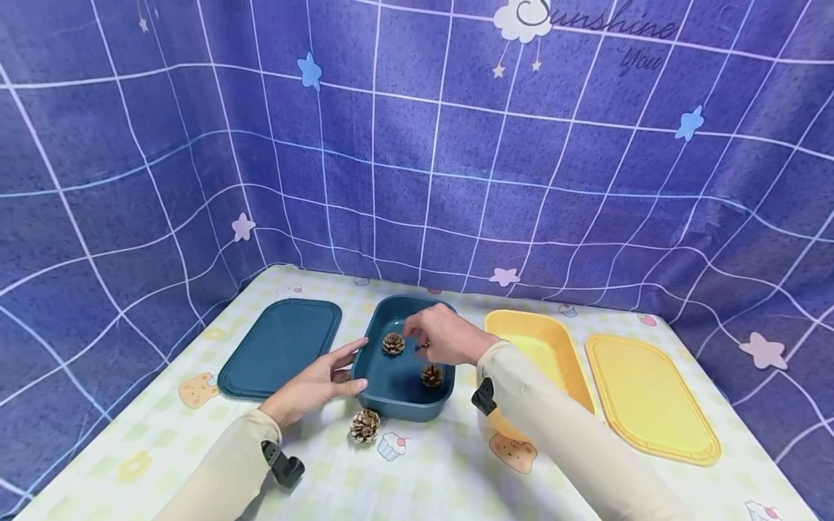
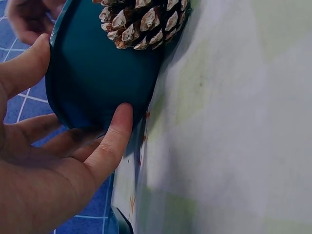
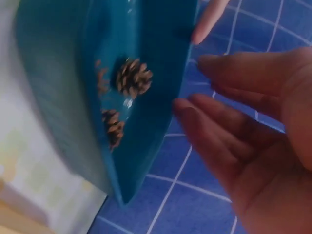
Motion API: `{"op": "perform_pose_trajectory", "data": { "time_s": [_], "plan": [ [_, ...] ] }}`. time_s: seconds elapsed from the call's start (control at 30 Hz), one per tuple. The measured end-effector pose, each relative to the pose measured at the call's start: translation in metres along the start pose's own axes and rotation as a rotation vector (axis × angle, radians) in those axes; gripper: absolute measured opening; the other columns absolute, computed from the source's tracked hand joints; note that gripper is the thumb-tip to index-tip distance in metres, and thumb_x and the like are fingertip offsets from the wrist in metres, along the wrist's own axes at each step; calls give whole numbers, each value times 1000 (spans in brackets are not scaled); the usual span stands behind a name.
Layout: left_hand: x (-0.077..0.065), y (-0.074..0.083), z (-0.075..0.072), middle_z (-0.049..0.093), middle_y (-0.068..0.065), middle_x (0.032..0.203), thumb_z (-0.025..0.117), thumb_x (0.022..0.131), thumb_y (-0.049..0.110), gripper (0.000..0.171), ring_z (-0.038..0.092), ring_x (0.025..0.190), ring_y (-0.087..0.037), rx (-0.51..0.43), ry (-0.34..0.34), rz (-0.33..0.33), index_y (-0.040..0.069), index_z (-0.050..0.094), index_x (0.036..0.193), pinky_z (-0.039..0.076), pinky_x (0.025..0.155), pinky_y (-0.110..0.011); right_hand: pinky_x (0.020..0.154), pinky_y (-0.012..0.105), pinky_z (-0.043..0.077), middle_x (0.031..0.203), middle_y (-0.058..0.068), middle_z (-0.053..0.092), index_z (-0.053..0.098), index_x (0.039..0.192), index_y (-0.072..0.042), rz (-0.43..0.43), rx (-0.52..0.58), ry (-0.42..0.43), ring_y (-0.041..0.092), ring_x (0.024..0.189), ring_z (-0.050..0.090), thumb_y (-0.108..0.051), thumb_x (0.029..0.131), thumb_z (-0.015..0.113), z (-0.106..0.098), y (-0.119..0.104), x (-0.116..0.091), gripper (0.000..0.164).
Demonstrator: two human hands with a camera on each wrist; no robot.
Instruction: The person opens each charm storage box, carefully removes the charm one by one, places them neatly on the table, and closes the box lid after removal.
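My left hand (image 1: 316, 383) rests against the left side of a dark teal box (image 1: 397, 416), thumb at the rim. The left wrist view shows one straight finger (image 2: 119, 124) touching its outer wall. Over the box's right part hovers my right hand (image 1: 446, 334); between its parted thumb and fingers (image 3: 192, 117) nothing shows. Inside lie pine cones: one (image 1: 393, 344) toward the left, one (image 1: 432, 375) near the front right, and another mostly behind my right hand. Outside the front left corner sits a further pine cone (image 1: 365, 427), large in the left wrist view (image 2: 146, 24).
Left of the box lies a flat teal lid (image 1: 283, 347). A yellow box (image 1: 573, 362) stands to the right, partly behind my right forearm, with a yellow lid (image 1: 651, 398) beyond it. A blue gridded curtain (image 1: 417, 145) hangs along the table's back and sides.
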State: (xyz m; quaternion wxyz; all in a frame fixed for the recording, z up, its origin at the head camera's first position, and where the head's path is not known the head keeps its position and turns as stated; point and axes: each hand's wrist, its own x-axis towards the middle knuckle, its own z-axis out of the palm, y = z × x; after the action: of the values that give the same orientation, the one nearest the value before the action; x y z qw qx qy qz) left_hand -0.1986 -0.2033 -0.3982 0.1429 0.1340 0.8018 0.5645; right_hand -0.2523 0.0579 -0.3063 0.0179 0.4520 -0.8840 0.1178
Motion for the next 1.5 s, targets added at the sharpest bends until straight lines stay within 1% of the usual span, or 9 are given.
{"op": "perform_pose_trajectory", "data": {
  "time_s": [0.1,0.17,0.27,0.47,0.6,0.8,0.93,1.17,1.5],
  "plan": [
    [-1,0,1,17,-21,168,67,98,26,80,30,148,-50,-6,1,4,21,19,162,39,117,-55,69,23,55,85,1,72,74,107,-11,51,-35,-99,10,73,62,-12,80,84,3,6,2,29],
    [-1,1,1,18,-21,168,66,98,26,81,31,148,-49,-11,-1,10,21,19,162,40,117,-54,67,22,52,84,0,70,74,108,-11,78,-54,-154,8,71,57,-14,80,84,6,7,3,30],
    [-1,1,0,18,-21,167,66,98,25,80,32,148,-49,-15,-1,14,21,19,162,41,117,-54,65,24,49,85,5,70,73,109,-10,92,-63,-187,11,70,52,-12,81,83,11,10,3,30],
    [1,-1,1,18,-21,167,67,97,24,81,33,147,-49,-28,-7,22,20,19,162,41,117,-53,75,29,58,100,11,75,73,111,-7,103,-80,-205,14,82,64,-7,79,82,22,16,1,33],
    [0,-2,1,19,-22,167,66,98,22,79,34,147,-48,-36,-6,21,20,19,162,41,117,-53,72,26,55,95,8,75,73,109,-9,92,-106,-215,13,80,62,-6,76,82,28,19,0,34],
    [0,-3,1,20,-21,167,67,97,23,81,35,147,-48,-43,-4,19,20,19,162,42,116,-52,73,24,55,99,7,75,73,108,-7,59,-116,-220,12,81,63,-8,77,82,35,21,-1,33],
    [0,-4,1,21,-21,167,67,97,24,81,35,147,-48,-45,-2,19,21,19,162,42,116,-52,72,22,54,92,3,73,74,105,-9,49,-129,-221,10,79,62,-7,76,82,38,21,-2,30],
    [0,-5,0,20,-20,167,68,96,26,82,34,147,-48,-36,6,12,23,20,162,41,117,-53,66,19,52,79,-1,68,73,81,-12,37,-119,-188,9,72,58,-9,72,86,41,24,-1,16],
    [1,-4,1,19,-18,168,68,96,27,80,31,148,-48,-13,17,-10,25,22,161,39,118,-54,67,20,52,78,-3,70,75,81,-15,49,-43,-149,8,73,59,-13,72,87,43,27,-2,15]
  ]
}}
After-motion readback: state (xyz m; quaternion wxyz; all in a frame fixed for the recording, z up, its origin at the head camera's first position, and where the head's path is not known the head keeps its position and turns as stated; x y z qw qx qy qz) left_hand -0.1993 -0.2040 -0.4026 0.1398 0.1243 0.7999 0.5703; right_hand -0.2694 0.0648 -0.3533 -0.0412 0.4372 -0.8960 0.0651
